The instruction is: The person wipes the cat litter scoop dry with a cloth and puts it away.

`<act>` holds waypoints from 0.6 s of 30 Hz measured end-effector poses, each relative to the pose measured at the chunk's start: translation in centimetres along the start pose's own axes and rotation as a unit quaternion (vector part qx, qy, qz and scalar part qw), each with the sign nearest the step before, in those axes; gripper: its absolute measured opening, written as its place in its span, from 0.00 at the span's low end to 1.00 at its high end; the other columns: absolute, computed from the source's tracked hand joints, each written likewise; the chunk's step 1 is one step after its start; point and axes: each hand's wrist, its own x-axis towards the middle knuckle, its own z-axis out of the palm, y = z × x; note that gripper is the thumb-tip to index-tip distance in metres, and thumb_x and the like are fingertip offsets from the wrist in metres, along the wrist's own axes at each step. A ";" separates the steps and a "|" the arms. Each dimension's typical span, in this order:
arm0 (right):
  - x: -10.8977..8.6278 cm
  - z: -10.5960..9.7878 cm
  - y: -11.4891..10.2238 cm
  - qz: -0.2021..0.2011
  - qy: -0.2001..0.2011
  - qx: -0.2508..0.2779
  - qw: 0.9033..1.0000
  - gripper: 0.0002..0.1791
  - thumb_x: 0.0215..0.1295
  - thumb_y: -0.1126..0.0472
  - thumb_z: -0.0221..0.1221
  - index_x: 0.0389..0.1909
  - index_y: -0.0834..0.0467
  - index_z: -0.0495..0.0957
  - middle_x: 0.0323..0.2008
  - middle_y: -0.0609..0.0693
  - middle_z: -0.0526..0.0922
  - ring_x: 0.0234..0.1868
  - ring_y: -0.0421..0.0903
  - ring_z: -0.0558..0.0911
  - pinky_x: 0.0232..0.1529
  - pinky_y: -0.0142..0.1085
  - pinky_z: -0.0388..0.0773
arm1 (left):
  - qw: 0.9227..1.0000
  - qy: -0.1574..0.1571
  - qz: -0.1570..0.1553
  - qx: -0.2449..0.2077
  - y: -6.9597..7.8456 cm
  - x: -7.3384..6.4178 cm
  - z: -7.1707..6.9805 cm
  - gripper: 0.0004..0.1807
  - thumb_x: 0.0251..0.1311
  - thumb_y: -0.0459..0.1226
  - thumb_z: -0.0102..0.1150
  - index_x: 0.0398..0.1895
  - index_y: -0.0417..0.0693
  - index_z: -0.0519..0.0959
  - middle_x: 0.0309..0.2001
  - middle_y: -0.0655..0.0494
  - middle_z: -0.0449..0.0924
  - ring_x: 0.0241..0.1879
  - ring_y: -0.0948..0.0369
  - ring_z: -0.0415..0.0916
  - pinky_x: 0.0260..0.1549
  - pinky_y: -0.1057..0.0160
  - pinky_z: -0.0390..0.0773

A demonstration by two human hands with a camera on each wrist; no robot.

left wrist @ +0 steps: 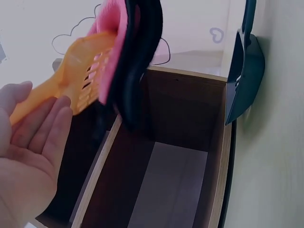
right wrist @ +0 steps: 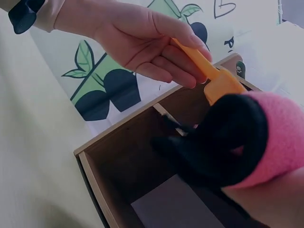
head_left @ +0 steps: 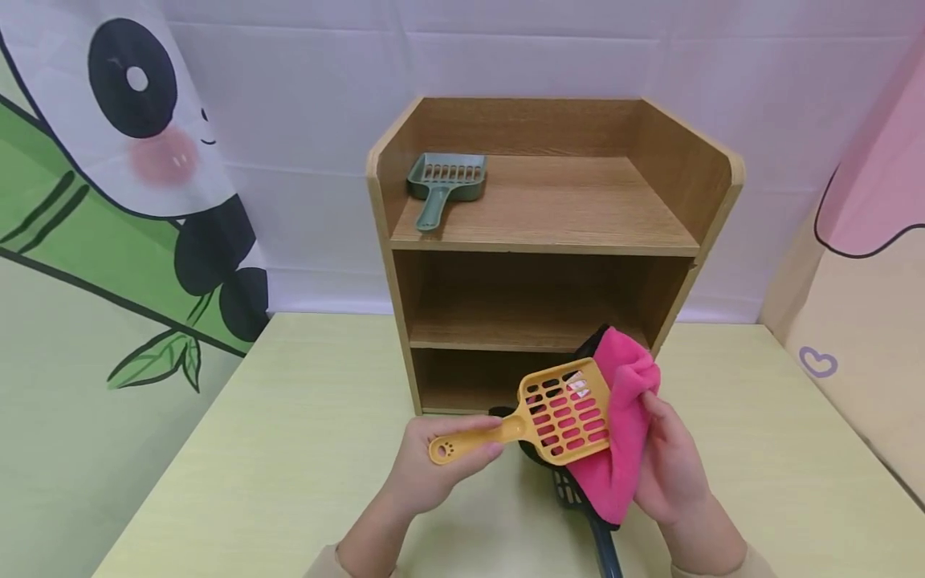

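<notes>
In the head view, my left hand point(head_left: 448, 461) grips the handle of a yellow litter scoop point(head_left: 531, 421), thumb along the top. The scoop has a slotted head and a paw-print cutout in its handle. My right hand point(head_left: 672, 461) holds a pink cloth point(head_left: 625, 417) with a black underside against the back and right edge of the scoop's head, and pink shows through the slots. In the left wrist view, the black side of the cloth point(left wrist: 137, 61) hangs over the scoop head. Most of the right hand's fingers are hidden by the cloth.
A wooden shelf unit point(head_left: 545, 250) stands behind the hands. On its top board sits a grey-green litter scoop point(head_left: 437, 201). A dark slotted scoop point(head_left: 605, 546) lies on the pale table point(head_left: 289, 449) below the cloth. A printed curtain point(head_left: 311, 160) hangs behind.
</notes>
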 end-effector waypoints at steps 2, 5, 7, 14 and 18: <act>-0.1 -0.2 0.1 0.007 -0.054 0.058 0.997 0.32 0.74 0.46 0.13 0.70 0.51 0.52 0.68 0.49 0.60 0.69 0.45 0.61 0.72 0.41 0.58 | 1.000 -0.010 -0.012 -0.017 0.1 0.0 -0.2 0.16 0.53 0.29 0.65 0.44 0.26 0.80 0.42 0.32 0.82 0.26 0.67 0.77 0.23 0.74 0.80; -0.2 -0.1 0.3 0.016 -0.072 0.084 0.994 0.34 0.73 0.44 0.13 0.70 0.51 0.53 0.69 0.50 0.60 0.70 0.47 0.61 0.72 0.42 0.56 | 0.999 -0.022 -0.018 -0.034 0.0 0.0 -0.5 0.17 0.54 0.29 0.65 0.45 0.24 0.78 0.42 0.29 0.80 0.29 0.66 0.80 0.28 0.72 0.82; -0.3 0.1 0.4 0.023 -0.075 0.093 0.993 0.35 0.73 0.42 0.13 0.70 0.51 0.54 0.70 0.50 0.60 0.70 0.48 0.61 0.73 0.42 0.55 | 0.998 -0.031 -0.016 -0.045 0.0 0.1 -0.6 0.18 0.55 0.29 0.63 0.46 0.22 0.77 0.43 0.25 0.78 0.32 0.64 0.82 0.32 0.70 0.83; -0.4 0.1 0.8 0.059 -0.079 0.107 0.989 0.40 0.71 0.38 0.12 0.69 0.52 0.58 0.68 0.52 0.63 0.69 0.49 0.63 0.72 0.40 0.56 | 0.993 -0.063 -0.004 -0.105 -0.5 0.3 -0.8 0.19 0.57 0.27 0.60 0.47 0.16 0.72 0.41 0.19 0.75 0.34 0.60 0.85 0.34 0.59 0.85; -0.5 0.0 1.0 0.083 -0.054 0.112 0.989 0.42 0.69 0.36 0.12 0.67 0.54 0.61 0.66 0.53 0.66 0.68 0.48 0.66 0.70 0.39 0.61 | 0.990 -0.077 0.006 -0.121 -1.1 0.5 -0.9 0.18 0.59 0.26 0.58 0.47 0.14 0.71 0.38 0.27 0.81 0.35 0.58 0.86 0.29 0.58 0.85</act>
